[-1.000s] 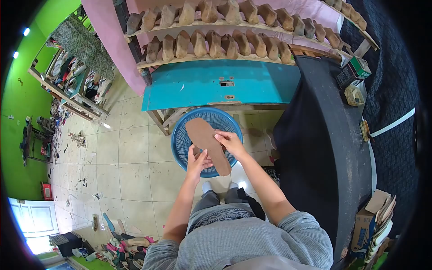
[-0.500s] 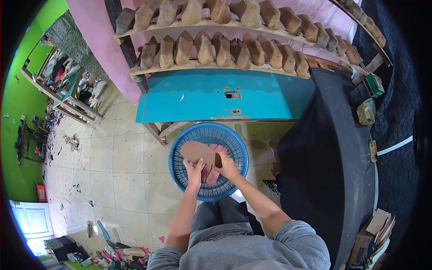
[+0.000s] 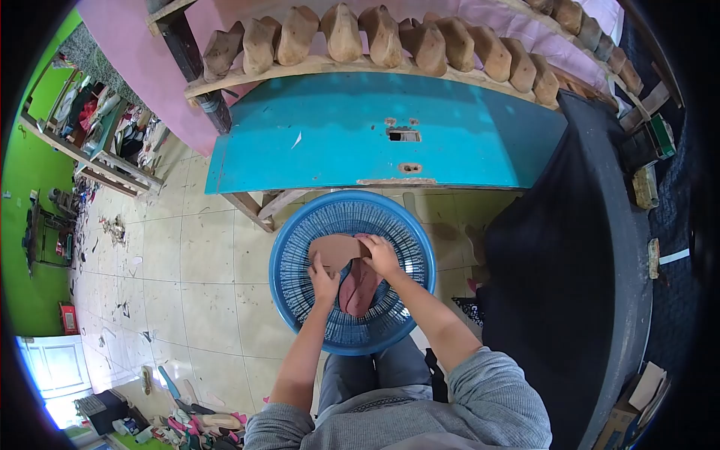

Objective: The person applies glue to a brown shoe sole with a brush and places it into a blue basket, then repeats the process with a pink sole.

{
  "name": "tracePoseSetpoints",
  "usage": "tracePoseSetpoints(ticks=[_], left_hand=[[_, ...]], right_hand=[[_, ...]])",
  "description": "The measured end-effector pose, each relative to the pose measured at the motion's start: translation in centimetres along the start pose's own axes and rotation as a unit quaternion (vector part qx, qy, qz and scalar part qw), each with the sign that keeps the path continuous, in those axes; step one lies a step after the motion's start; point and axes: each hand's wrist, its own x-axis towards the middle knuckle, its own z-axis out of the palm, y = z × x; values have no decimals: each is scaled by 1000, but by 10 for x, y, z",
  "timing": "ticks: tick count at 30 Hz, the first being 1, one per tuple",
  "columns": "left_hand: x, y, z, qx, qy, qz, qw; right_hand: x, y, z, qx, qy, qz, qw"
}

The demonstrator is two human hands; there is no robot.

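Between my two hands is a flat brown shoe insole, over the inside of a round blue plastic basket. My left hand is closed on its lower edge, with the thumb and fingers near the left part. On the other side, my right hand grips the insole's right end. Below the insole, reddish-pink insoles lie in the basket, partly covered by it and by my right hand. How many there are cannot be made out.
A turquoise table with cut-out holes stands just beyond the basket. Above it, wooden shoe lasts line a shelf. Dark cloth hangs on the right. Scraps litter the tiled floor on the left.
The view has dipped, and the basket looks larger. The brown insole has turned and tilted in my hands, baring more of the reddish-pink insoles beneath. Both hands keep hold of it.
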Motion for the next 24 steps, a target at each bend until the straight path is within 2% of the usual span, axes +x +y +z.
tracePoseSetpoints(ticks=[1,3,5,6,8,12,15,19,21,24], left_hand=[[2,-7,5,41,-9,34,999],[4,-16,13,31,-10,47,998],[6,-18,17,119,-31,114,986],[5,-12,16,119,-30,113,986],[3,6,10,215,-85,77,970],[6,6,14,248,-93,81,961],[4,11,12,252,-99,84,959],[-11,26,-2,242,-64,137,958],[-23,40,-16,233,-45,162,958],[-47,79,-47,163,41,188,968]], right_hand=[[3,2,1,-6,-24,15,1000],[8,7,5,-16,-31,11,999],[10,12,12,-20,-25,6,999],[10,15,16,-20,-25,5,999],[9,19,23,-16,-20,6,1000],[5,20,27,-29,-19,7,999],[0,15,19,-25,21,-11,999],[-14,-5,-6,-11,38,13,999],[-26,-21,-30,26,84,-7,996],[-51,-57,-85,65,160,-21,985]])
